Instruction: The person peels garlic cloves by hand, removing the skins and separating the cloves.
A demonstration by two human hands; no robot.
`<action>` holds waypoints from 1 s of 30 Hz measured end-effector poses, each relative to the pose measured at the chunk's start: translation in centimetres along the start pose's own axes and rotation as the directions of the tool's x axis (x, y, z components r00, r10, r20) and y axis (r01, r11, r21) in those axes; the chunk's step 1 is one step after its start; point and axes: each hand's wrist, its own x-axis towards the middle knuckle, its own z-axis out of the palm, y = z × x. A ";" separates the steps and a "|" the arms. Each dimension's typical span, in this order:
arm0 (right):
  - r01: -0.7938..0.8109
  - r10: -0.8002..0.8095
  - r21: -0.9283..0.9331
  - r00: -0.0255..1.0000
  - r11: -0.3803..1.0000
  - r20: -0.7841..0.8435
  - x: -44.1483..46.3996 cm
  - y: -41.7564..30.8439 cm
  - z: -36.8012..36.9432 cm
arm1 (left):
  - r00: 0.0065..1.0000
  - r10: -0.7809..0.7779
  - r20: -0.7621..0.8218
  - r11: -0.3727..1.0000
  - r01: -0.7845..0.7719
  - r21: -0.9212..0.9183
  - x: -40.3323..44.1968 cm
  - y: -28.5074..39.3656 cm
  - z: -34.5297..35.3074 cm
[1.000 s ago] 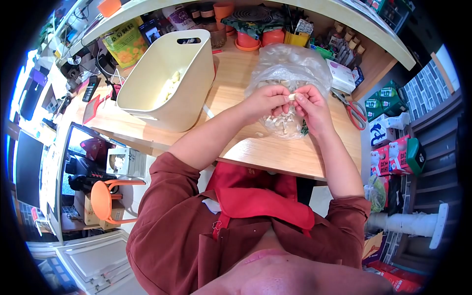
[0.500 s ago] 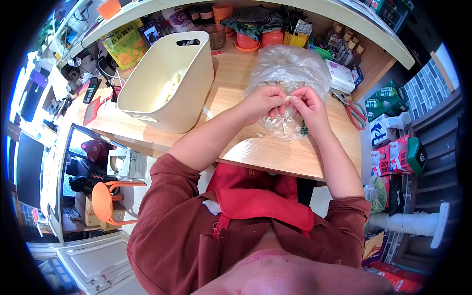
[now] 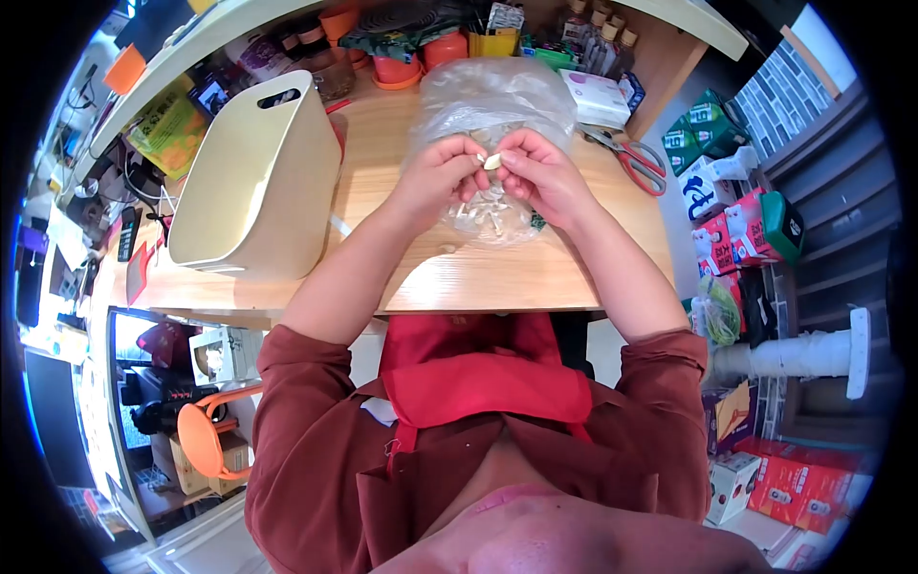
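Note:
Over the plastic bag (image 3: 502,96), both hands meet with bent fingers. A pale peeled-looking garlic clove (image 3: 492,162) is pinched between the thumb and fingers of my right hand (image 3: 537,175). Just beside it, my left hand (image 3: 448,175) pinches a small whitish bit that looks like garlic skin. The clear bag lies crumpled on the wooden table, with loose pale garlic skins (image 3: 490,212) in its near part. To the left stands a tall cream bin (image 3: 287,191); its bottom is hidden from this angle.
Red-handled scissors (image 3: 641,167) lie right of the bag, near a white box (image 3: 595,98). Behind, a shelf holds orange pots (image 3: 394,72), corked bottles (image 3: 602,48) and a yellow pouch (image 3: 172,129). An orange stool (image 3: 206,440) stands at lower left.
The view has shifted, so the table things appear further left and higher. My fingertips have drawn slightly apart and the clove now shows more clearly. Cloves seen earlier inside the bin are now hidden.

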 end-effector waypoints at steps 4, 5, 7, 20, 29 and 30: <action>-0.001 -0.002 0.067 0.999 0.998 0.034 0.1 0.1 -0.1 | 1.000 -0.005 -0.011 1.000 0.004 -0.030 -0.3 0.6 0.1; 0.000 -0.003 0.073 0.999 0.997 0.040 0.1 0.1 -0.1 | 1.000 0.005 -0.017 1.000 -0.005 -0.027 -0.3 0.6 0.1; -0.002 0.000 0.064 0.999 0.998 0.040 0.1 0.1 -0.2 | 0.999 0.048 -0.015 0.998 -0.048 0.034 -0.5 0.6 0.2; -0.007 -0.020 -0.236 0.994 0.972 -0.111 0.3 0.2 0.2 | 0.969 0.224 -0.109 0.850 -0.139 0.508 -0.5 0.3 0.7; -0.009 -0.042 -0.339 0.989 0.941 -0.142 0.3 0.4 -0.1 | 0.888 0.458 0.034 0.516 -0.296 0.804 -0.1 -0.5 0.2; -0.019 -0.025 -0.294 0.990 0.956 -0.142 0.3 0.4 -0.1 | 0.884 0.466 0.037 0.512 -0.303 0.804 -0.2 -0.5 0.2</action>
